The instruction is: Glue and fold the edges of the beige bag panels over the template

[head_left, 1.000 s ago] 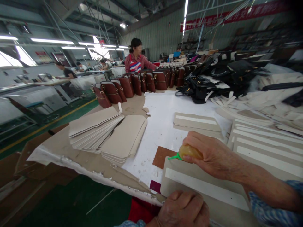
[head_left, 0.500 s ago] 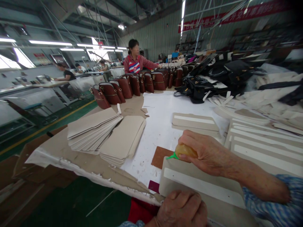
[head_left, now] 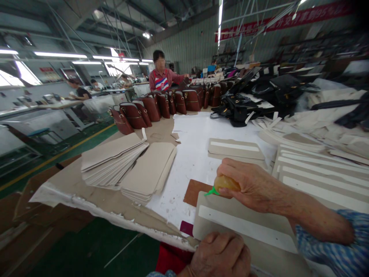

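A yellowish squeeze bottle (head_left: 226, 183) with a green nozzle is gripped in my right hand (head_left: 248, 184). Its tip points at the upper left corner of a beige panel (head_left: 245, 209), which carries a white strip (head_left: 248, 229). On the panel's near edge rests my left hand (head_left: 220, 254), fingers curled together; whether anything is under them is hidden. Partly beneath the panel's far left corner lies a brown piece (head_left: 196, 192), and beside its left edge is a small maroon piece (head_left: 186, 227).
Stacks of beige panels (head_left: 150, 167) lie left, with more strip-bearing panels (head_left: 317, 184) at right. Another panel (head_left: 236, 148) lies ahead. Brown bags (head_left: 150, 107) line the table's far side, black bags (head_left: 239, 107) beside them. A person (head_left: 161, 75) stands behind the brown bags.
The green nozzle has shifted slightly right along the panel's far edge. My left hand has barely moved. The person across the table has raised a hand with something dark.
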A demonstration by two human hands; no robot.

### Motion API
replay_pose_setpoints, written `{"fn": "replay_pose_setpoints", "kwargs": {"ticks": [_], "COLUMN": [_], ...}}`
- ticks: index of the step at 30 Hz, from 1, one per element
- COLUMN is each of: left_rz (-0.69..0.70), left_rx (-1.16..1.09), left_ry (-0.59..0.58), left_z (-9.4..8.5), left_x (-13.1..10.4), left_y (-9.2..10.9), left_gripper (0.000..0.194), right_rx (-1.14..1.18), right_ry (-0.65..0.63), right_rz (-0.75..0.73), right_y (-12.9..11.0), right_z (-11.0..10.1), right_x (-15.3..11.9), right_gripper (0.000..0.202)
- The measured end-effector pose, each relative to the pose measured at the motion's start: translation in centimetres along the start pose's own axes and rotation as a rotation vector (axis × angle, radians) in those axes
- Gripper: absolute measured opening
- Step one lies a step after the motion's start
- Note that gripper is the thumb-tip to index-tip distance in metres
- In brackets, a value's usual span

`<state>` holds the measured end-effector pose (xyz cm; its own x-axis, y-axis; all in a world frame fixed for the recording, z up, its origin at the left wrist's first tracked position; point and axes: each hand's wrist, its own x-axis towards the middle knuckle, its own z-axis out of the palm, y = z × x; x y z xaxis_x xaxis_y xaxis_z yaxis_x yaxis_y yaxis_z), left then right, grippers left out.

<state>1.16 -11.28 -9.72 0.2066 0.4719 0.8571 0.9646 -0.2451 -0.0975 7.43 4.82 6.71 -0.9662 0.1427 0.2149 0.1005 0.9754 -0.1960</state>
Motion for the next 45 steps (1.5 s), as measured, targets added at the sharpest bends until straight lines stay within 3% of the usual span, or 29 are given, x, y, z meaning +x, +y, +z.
{"fn": "replay_pose_setpoints", "kwargs": {"ticks": [32,38,45], "left_rz": [0.021,0.014,0.007], "left_rx": [-0.037,-0.046,-0.057], "left_ry": [-0.043,-0.044,-0.070], "left_z": [-0.4,-0.6,-0.8], "left_x": [-0.2,0.0,0.0], "left_y": [-0.1,-0.1,0.0], "left_gripper": [0.035,0.035,0.034], "right_rx": [0.041,0.060,0.074], "right_ry": [-0.039,-0.046,-0.050], "right_rz": [0.205,0.323,0.337], "right_y": [2.3,2.1,2.2], "right_z": [-2.0,-2.7,-2.9], "right_x": [-4.3,-5.4,-6.0], "right_gripper": [0.035,0.032,0.032]}}
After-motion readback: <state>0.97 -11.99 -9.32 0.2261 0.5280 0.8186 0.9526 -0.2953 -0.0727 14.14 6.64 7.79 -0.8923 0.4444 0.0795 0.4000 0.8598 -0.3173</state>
